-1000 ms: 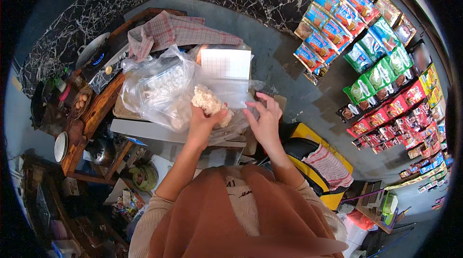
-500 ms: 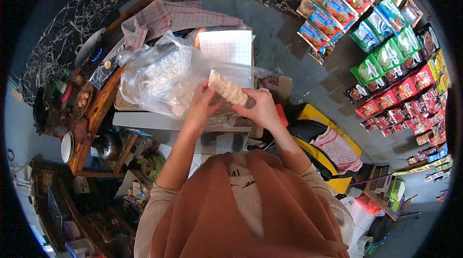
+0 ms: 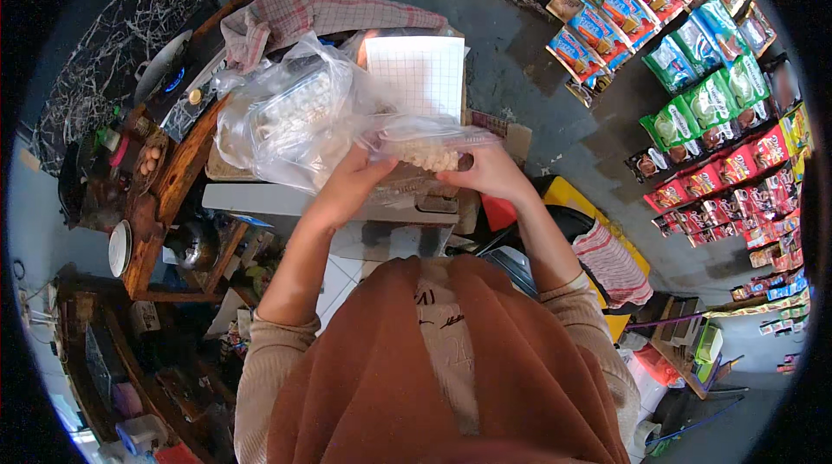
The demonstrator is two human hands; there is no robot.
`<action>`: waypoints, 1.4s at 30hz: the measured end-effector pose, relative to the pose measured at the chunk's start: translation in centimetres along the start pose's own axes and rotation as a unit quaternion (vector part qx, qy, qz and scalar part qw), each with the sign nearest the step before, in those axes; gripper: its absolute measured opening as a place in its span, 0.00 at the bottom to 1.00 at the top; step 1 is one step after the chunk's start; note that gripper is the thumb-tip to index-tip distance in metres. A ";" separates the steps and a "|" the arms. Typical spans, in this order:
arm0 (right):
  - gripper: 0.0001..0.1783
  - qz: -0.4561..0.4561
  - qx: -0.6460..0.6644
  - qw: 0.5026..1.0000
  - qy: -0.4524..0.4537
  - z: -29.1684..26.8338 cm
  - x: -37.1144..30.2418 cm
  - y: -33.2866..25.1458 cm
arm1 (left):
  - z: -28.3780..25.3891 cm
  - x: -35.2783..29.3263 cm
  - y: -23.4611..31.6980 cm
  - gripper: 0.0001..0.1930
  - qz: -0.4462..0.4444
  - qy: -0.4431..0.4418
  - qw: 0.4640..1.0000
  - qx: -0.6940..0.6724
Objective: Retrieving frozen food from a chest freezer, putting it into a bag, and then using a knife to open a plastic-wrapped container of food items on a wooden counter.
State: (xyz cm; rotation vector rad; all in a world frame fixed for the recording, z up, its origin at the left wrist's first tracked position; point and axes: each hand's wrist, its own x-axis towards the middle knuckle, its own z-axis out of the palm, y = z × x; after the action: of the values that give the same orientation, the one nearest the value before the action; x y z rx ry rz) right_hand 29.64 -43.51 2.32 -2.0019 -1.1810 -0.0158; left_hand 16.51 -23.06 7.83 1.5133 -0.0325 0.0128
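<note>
A pale, lumpy slab (image 3: 429,157) lies between my two hands, partly covered by clear plastic film (image 3: 412,128). I cannot make out its kind. My left hand (image 3: 351,182) grips its left end, thumb along the near side and fingers under the film. At the other end my right hand (image 3: 496,174) pinches it with the thumb beneath, the plastic reaching over its fingers. Just left of my hands rests a large, crumpled clear plastic bag (image 3: 325,152) with white lumpy pieces inside. White gridded paper (image 3: 416,74) lies beyond the slab.
A checked cloth (image 3: 303,18) lies behind the bag. At the left are a pan (image 3: 160,65) over a lit blue flame, a basket of eggs (image 3: 151,161) and a kettle (image 3: 195,256). Strips of sachets (image 3: 711,100) hang at the right, above a yellow-and-black seat-like object (image 3: 563,221).
The slab has turned from slanting to nearly level and come under the plastic film. My hands have shifted slightly right, still gripping its ends.
</note>
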 end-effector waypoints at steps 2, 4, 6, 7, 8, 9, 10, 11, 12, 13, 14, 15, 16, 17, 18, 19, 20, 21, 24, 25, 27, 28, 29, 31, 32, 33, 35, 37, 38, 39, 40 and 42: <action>0.28 0.005 0.030 0.998 -0.049 -1.6 0.5 -1.3 | 0.0 -0.3 0.4 0.29 0.005 0.017 0.992 0.128; 0.26 -0.009 0.001 0.999 -0.043 -2.0 0.5 -1.1 | -0.6 -0.2 -1.3 0.30 0.030 0.011 0.982 0.185; 0.24 0.035 0.038 0.990 -0.133 -2.6 0.9 -1.2 | -1.0 -0.2 -2.1 0.30 0.055 0.008 0.968 0.243; 0.24 0.037 0.038 0.990 -0.135 -2.8 1.0 -1.0 | -1.0 -0.1 -2.0 0.31 0.064 -0.009 0.969 0.240; 0.23 0.065 0.080 0.981 -0.165 -2.9 1.2 -0.7 | -1.0 0.1 -1.9 0.32 0.074 -0.026 0.968 0.237; 0.21 0.094 0.122 0.969 -0.194 -3.0 1.3 -0.3 | -1.0 0.1 -1.2 0.32 0.074 -0.026 0.969 0.236; 0.21 0.094 0.122 0.969 -0.195 -3.0 1.5 0.1 | -0.9 0.2 -0.2 0.32 0.107 -0.023 0.949 0.295; 0.20 0.102 0.150 0.963 -0.200 -2.9 1.5 0.6 | -0.8 0.3 0.4 0.32 0.141 -0.019 0.925 0.352; 0.18 0.109 0.178 0.956 -0.205 -2.9 1.5 0.9 | -0.8 0.6 0.1 0.32 0.141 -0.019 0.925 0.352; 0.18 0.107 0.178 0.956 -0.208 -2.9 1.7 0.6 | -0.6 0.9 -0.4 0.31 0.195 -0.014 0.882 0.429; 0.18 0.086 0.160 0.961 -0.209 -3.1 1.9 0.2 | -0.3 1.0 -0.7 0.31 0.247 -0.008 0.829 0.502; 0.19 0.065 0.143 0.965 -0.209 -3.1 2.1 -0.2 | 0.3 1.0 -0.7 0.31 0.246 -0.005 0.829 0.502; 0.19 0.066 0.142 0.965 -0.210 -2.7 2.0 -0.5 | 1.1 1.1 -0.5 0.31 0.189 0.008 0.805 0.562; 0.20 0.056 0.145 0.980 -0.125 -2.1 1.7 -0.9 | 1.7 1.1 -0.4 0.31 0.129 0.022 0.775 0.619; 0.22 0.045 0.147 0.987 -0.038 -1.5 1.6 -1.4 | 2.1 1.2 -0.6 0.31 0.129 0.022 0.776 0.617; 0.22 0.044 0.146 0.988 -0.037 -0.9 1.6 -1.5 | 2.4 1.6 -0.9 0.31 0.118 0.048 0.775 0.619; 0.23 0.033 0.067 0.997 0.003 -0.2 1.6 -1.6 | 2.6 1.8 -1.2 0.30 0.108 0.073 0.774 0.620; 0.25 0.022 -0.012 0.999 0.044 0.4 1.7 -1.8 | 2.6 2.1 -1.6 0.30 0.110 0.072 0.774 0.619; 0.22 0.115 -0.014 0.993 0.009 1.4 2.5 -4.1 | 2.4 2.6 -3.3 0.26 0.125 0.096 0.774 0.613; 0.23 0.144 0.006 0.989 -0.018 1.1 2.9 -4.8 | 2.2 2.8 -3.5 0.24 0.135 0.112 0.781 0.600; 0.22 0.145 0.020 0.989 -0.013 1.4 3.0 -3.8 | 2.2 3.0 -3.3 0.22 0.146 0.126 0.787 0.586; 0.22 0.143 0.034 0.989 -0.012 1.5 3.1 -3.5 | 2.4 2.9 -2.6 0.21 0.141 0.118 0.796 0.577; 0.22 0.144 0.034 0.989 -0.011 1.4 3.1 -3.4 | 2.5 2.9 -2.3 0.21 0.135 0.109 0.804 0.568; 0.20 0.091 0.073 0.993 0.017 1.2 3.1 -3.3 | 2.2 3.2 -2.3 0.22 0.135 0.095 0.809 0.565; 0.20 0.090 0.074 0.993 0.015 1.3 3.0 -3.1 | 2.0 3.3 -2.3 0.22 0.135 0.081 0.812 0.561; 0.20 0.069 0.079 0.994 0.019 1.6 3.0 -2.8 | 1.7 3.5 -2.5 0.22 0.134 0.083 0.813 0.561; 0.20 0.047 0.083 0.995 0.022 2.4 2.7 -1.6 | 0.9 3.8 -3.0 0.28 0.102 0.029 0.821 0.561; 0.19 -0.004 0.043 0.998 0.034 3.5 2.4 -0.3 | 0.3 3.9 -4.0 0.26 0.121 0.017 0.823 0.554; 0.19 -0.003 0.045 0.998 0.034 3.6 2.3 0.1 | 0.3 4.0 -4.3 0.24 0.141 0.003 0.825 0.548; 0.19 0.000 0.072 0.997 0.018 3.6 2.2 0.4 | 0.4 4.2 -4.5 0.24 0.139 0.002 0.825 0.548; 0.19 0.001 0.096 0.995 0.002 3.4 2.2 0.0 | 0.6 4.1 -4.5 0.25 0.120 0.008 0.826 0.550; 0.18 0.037 0.065 0.997 -0.025 2.3 1.9 -1.0 | 1.0 3.9 -4.5 0.26 0.101 0.012 0.829 0.551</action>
State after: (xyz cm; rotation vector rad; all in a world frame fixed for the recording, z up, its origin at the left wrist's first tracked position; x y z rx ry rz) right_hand 29.19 -40.42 2.08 -1.9401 -1.1093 0.1465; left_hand 20.56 -24.40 3.54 2.6704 -0.1908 0.2606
